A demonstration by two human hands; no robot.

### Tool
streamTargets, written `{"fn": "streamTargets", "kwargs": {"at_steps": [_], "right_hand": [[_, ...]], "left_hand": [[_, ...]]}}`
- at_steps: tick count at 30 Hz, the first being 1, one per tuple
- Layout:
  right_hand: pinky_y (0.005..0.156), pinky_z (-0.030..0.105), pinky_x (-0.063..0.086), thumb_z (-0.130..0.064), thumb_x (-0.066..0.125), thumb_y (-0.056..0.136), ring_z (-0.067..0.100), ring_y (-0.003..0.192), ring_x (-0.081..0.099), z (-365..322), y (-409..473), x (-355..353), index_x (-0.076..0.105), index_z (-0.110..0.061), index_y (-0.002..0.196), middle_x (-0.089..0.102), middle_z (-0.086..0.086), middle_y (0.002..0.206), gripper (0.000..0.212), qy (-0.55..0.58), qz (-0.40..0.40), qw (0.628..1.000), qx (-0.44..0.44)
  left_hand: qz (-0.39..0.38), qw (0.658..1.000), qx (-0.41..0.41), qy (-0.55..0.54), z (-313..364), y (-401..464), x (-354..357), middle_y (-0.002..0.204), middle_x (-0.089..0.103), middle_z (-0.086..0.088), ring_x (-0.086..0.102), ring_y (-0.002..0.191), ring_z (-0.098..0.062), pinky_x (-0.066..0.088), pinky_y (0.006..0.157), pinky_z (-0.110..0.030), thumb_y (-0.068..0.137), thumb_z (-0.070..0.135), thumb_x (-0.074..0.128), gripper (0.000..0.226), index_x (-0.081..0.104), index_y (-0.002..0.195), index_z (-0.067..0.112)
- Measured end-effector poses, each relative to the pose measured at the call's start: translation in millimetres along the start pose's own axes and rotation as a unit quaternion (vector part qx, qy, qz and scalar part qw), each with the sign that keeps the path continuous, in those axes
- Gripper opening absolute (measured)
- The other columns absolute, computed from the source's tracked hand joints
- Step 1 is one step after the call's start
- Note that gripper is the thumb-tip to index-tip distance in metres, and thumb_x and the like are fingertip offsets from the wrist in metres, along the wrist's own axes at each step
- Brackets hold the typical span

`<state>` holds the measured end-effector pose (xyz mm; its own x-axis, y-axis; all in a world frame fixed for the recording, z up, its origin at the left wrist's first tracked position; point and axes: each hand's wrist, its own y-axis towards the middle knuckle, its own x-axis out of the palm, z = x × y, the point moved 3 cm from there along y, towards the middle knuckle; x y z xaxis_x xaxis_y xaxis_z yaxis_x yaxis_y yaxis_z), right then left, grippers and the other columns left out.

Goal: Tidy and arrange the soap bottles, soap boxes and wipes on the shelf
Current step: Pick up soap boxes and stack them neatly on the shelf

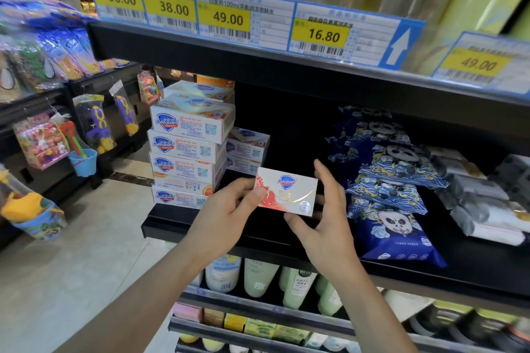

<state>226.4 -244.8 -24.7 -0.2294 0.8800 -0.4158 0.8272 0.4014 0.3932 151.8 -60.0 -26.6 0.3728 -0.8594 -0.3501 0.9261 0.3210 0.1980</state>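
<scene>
**Soap box held in both hands at the front of the shelf**

You hold a white and red soap box (286,195) in front of the black shelf (200,226), its printed face turned toward you and tilted a little down to the right. Your left hand (226,215) grips its left end, the thumb lying across the front face and the other fingers curled behind it. Your right hand (324,218) takes the right end: the forefinger stands up along the upper right edge, the thumb presses under the lower edge, and the remaining fingers reach behind the box. So both grips are pinching the same box, and it hangs above the shelf's front lip, not resting on the board.

Just to the left of the box, a stack of white soap boxes (186,152) stands at the shelf's left end, with a lower stack (248,149) behind it and to its right. To the right of your hands, blue wipes packs (393,195) with panda prints lie overlapping in a row that runs from the back to the front of the shelf. Further right lie grey and white packs (487,203).

On the shelf below, pale soap bottles (258,281) stand in a row. Yellow price tags (226,18) hang along the edge of the shelf above.
</scene>
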Motion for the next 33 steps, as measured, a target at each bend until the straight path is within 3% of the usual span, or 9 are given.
{"fn": "streamTargets", "kwargs": {"at_steps": [6, 10, 13, 16, 18, 23, 27, 30, 33], "right_hand": [[0.112, 0.006, 0.027, -0.001, 0.08, 0.086, 0.001, 0.149, 0.029, -1, 1, 5, 0.041, -0.042, 0.153, 0.03, -0.01, 0.156, 0.088, -0.034, 0.004, 0.998, -0.056], [0.117, 0.027, 0.034, -0.014, 0.081, 0.088, 0.008, 0.149, 0.028, -2, -2, 7, 0.041, -0.045, 0.153, 0.025, -0.016, 0.158, 0.083, -0.083, 0.012, 0.994, -0.075], [0.112, 0.036, 0.041, -0.028, 0.079, 0.09, 0.011, 0.132, 0.034, -7, -2, 11, 0.04, -0.047, 0.153, 0.033, -0.015, 0.151, 0.077, -0.172, 0.011, 0.981, -0.085], [0.103, 0.039, 0.044, -0.037, 0.077, 0.089, 0.016, 0.119, 0.037, -12, 5, 7, 0.042, -0.042, 0.153, 0.044, -0.012, 0.137, 0.073, -0.252, 0.005, 0.964, -0.088], [0.1, 0.039, 0.046, -0.033, 0.077, 0.089, 0.016, 0.114, 0.037, -19, 17, 2, 0.045, -0.036, 0.153, 0.045, -0.008, 0.135, 0.072, -0.282, -0.01, 0.955, -0.092], [0.119, 0.043, 0.03, -0.03, 0.065, 0.099, 0.035, 0.135, 0.029, -43, 70, -22, 0.038, -0.03, 0.158, 0.037, 0.01, 0.149, 0.065, -0.351, -0.039, 0.935, 0.047], [0.113, 0.045, 0.035, -0.035, 0.061, 0.099, 0.042, 0.138, 0.035, -43, 121, -17, 0.039, -0.024, 0.152, 0.04, 0.019, 0.15, 0.058, -0.361, -0.028, 0.917, 0.169], [0.112, 0.048, 0.044, -0.034, 0.06, 0.095, 0.043, 0.136, 0.045, -34, 157, 1, 0.046, -0.018, 0.143, 0.048, 0.021, 0.149, 0.053, -0.337, -0.042, 0.914, 0.22], [0.118, 0.051, 0.038, -0.033, 0.06, 0.099, 0.043, 0.144, 0.039, -27, 180, 21, 0.041, -0.015, 0.152, 0.04, 0.023, 0.156, 0.059, -0.355, -0.087, 0.907, 0.21]], "left_hand": [[0.01, 1.0, 0.007, -0.006, -2, 1, 1, 0.116, 0.074, 0.025, 0.066, 0.112, 0.007, 0.05, 0.101, -0.025, 0.099, 0.055, 0.048, 0.041, 0.065, 0.13, 0.033], [0.032, 0.999, 0.012, 0.022, 1, 1, 1, 0.108, 0.074, 0.028, 0.067, 0.105, 0.01, 0.048, 0.089, -0.014, 0.103, 0.053, 0.046, 0.039, 0.067, 0.128, 0.031], [0.055, 0.998, 0.005, 0.033, 6, 2, 1, 0.087, 0.072, 0.03, 0.065, 0.081, 0.01, 0.043, 0.073, -0.013, 0.104, 0.054, 0.042, 0.035, 0.069, 0.111, 0.032], [0.078, 0.996, -0.01, 0.033, 9, 4, 2, 0.067, 0.066, 0.03, 0.06, 0.063, 0.007, 0.038, 0.061, -0.012, 0.107, 0.05, 0.04, 0.037, 0.065, 0.089, 0.031], [0.092, 0.995, -0.019, 0.032, 9, 4, 3, 0.069, 0.068, 0.028, 0.061, 0.06, 0.002, 0.04, 0.062, -0.019, 0.108, 0.052, 0.035, 0.044, 0.067, 0.089, 0.028], [0.088, 0.994, -0.019, 0.068, 5, 7, 10, 0.101, 0.072, 0.02, 0.068, 0.076, -0.004, 0.056, 0.079, -0.037, 0.108, 0.042, 0.045, 0.024, 0.06, 0.127, 0.038], [0.075, 0.981, 0.032, 0.174, 11, 11, 18, 0.123, 0.06, 0.023, 0.062, 0.097, -0.001, 0.056, 0.089, -0.034, 0.1, 0.028, 0.059, 0.042, 0.053, 0.141, 0.038], [0.06, 0.959, 0.069, 0.269, 12, 13, 27, 0.126, 0.059, 0.018, 0.056, 0.112, -0.005, 0.053, 0.094, -0.032, 0.098, 0.03, 0.059, 0.039, 0.057, 0.136, 0.036], [0.063, 0.949, 0.079, 0.3, 1, 13, 28, 0.11, 0.063, 0.018, 0.054, 0.103, -0.008, 0.052, 0.09, -0.032, 0.094, 0.027, 0.061, 0.021, 0.07, 0.112, 0.033]]}}
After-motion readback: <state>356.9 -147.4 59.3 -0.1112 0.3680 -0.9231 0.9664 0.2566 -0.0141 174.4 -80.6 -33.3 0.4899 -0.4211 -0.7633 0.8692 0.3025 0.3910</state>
